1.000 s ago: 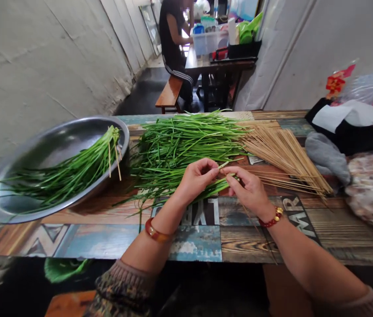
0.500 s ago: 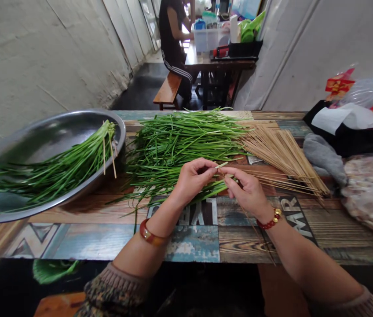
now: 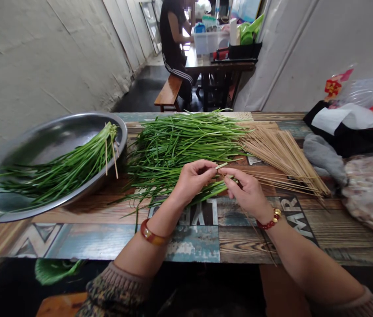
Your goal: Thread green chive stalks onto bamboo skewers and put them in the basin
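Left hand (image 3: 191, 181) pinches a green stalk (image 3: 221, 166), right hand (image 3: 248, 190) a thin skewer (image 3: 255, 232), nearly meeting. Off-centre pressure could split the stalk.

Probably a small eatery: whitish walls (image 3: 18, 57), a patchwork wood-print table (image 3: 100, 240) bearing long green stalks (image 3: 189, 136) and thin tan skewers (image 3: 282, 154), a dark table (image 3: 219, 67), an orange-brown wooden bench (image 3: 170, 91).

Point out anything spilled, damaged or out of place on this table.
Nothing looks spilled or plainly damaged. Slightly untidy: a few blades stray from the pile of green stalks toward the near edge of the table, and the thin sticks to its right lie in an uneven fan.
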